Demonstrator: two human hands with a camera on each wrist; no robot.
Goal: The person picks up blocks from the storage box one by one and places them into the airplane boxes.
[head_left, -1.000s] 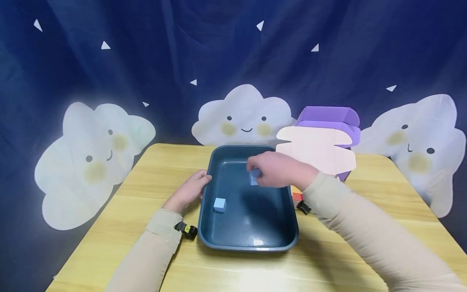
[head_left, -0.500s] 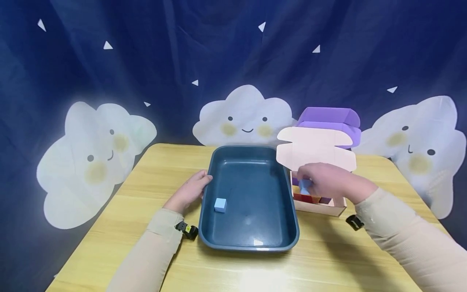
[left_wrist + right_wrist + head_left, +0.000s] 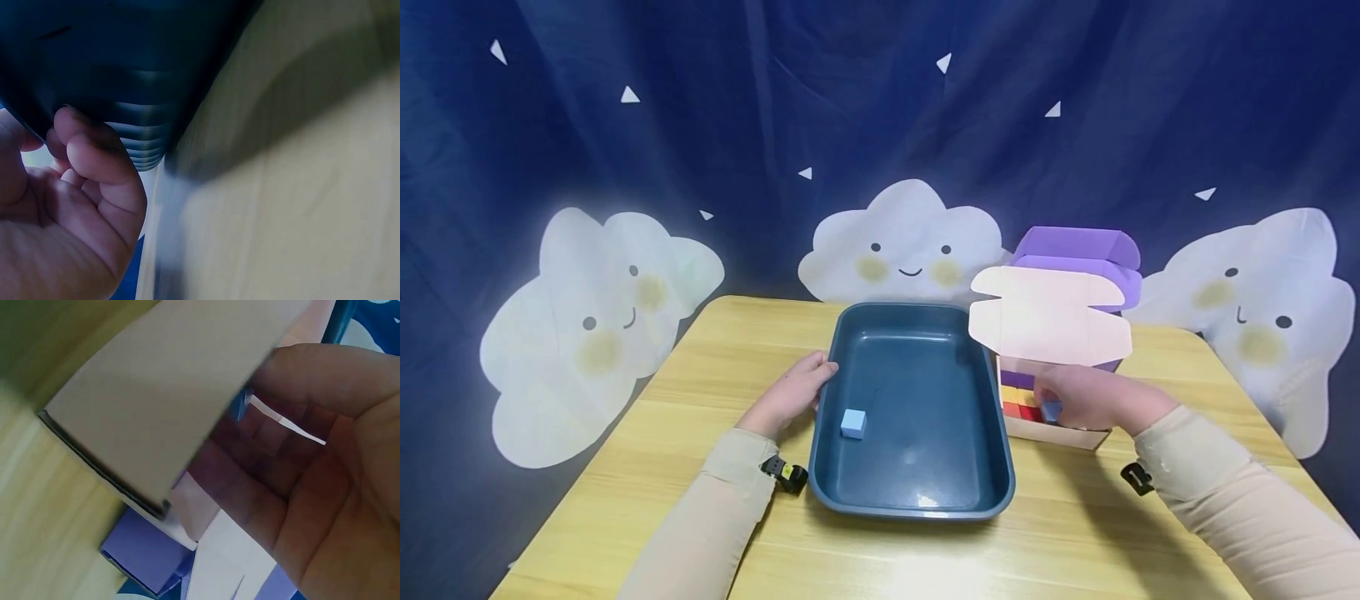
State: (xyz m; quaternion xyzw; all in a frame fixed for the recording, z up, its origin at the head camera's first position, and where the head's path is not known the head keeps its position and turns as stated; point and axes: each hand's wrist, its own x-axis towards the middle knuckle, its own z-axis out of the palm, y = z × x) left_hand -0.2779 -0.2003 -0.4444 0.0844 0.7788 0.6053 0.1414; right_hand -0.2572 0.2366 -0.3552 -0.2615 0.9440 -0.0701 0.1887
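My left hand point(image 3: 792, 392) grips the left rim of a dark blue tray point(image 3: 917, 467), thumb over the edge. In the left wrist view its curled fingers point(image 3: 103, 156) lie against the tray's outer wall. A light blue cube point(image 3: 853, 423) sits inside the tray, toward the left. My right hand point(image 3: 1086, 396) reaches into an open pale pink box point(image 3: 1048, 432), pinching a blue cube point(image 3: 1051, 412). Red cubes point(image 3: 1028, 412), yellow cubes point(image 3: 1011, 393) and a purple strip point(image 3: 1017, 379) show beside its fingers. The right wrist view shows only a sliver of the held cube point(image 3: 240, 405) behind the box wall.
The pink box's lid point(image 3: 1045, 312) stands raised at the back, its left flap close to the tray's rim. A purple box point(image 3: 1075, 247) with a raised lid is behind it. A dark blue curtain point(image 3: 737, 150) with clouds hangs beyond the wooden table point(image 3: 752, 333).
My right hand has moved from over the tray to the right, carrying the blue cube, and lowered it into the pink box. The left hand and the cube in the tray have stayed put.
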